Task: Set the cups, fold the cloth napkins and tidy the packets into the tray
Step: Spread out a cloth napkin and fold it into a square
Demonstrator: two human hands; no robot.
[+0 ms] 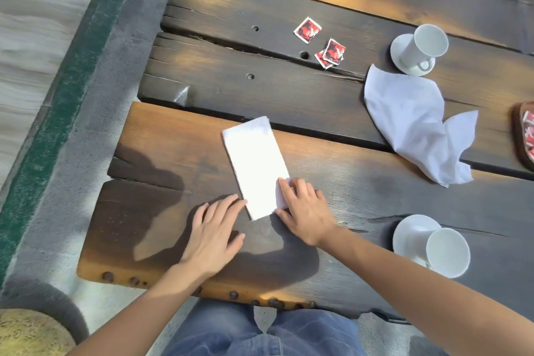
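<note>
Along the left edge of the frame runs grey paving with a green strip, and a straw-coloured round thing sits in the lower left corner. Right of it begins the dark plank bench (179, 136), worn to orange-brown in patches.

Lower centre, the left hand (215, 235) lies flat on the wood, its grip spread, holding nothing, fingertips just touching the lower left edge of the folded napkin (255, 166). That napkin is a long, bright white rectangle (washed out by sun, so no weave can be told), lying at a slant with its far end toward the upper left. The right hand (304, 212) presses its fingers down on the napkin's near right corner, grip flat rather than pinching.

Above centre, a red and white packet (307, 30) lies alone; to its lower right, a small overlapping heap of packets (331, 53) of the same print.

Further right, the loose napkin (416, 124) lies crumpled and unfolded, bluish white in shade, its upper corner by the far saucer (400, 52), where a white far cup (424, 45) stands upright. At lower right, the near cup (442, 251) stands on the near saucer (410, 231). At the right edge, a brown wooden tray (520, 139), cut off by the frame, holds more red packets.
</note>
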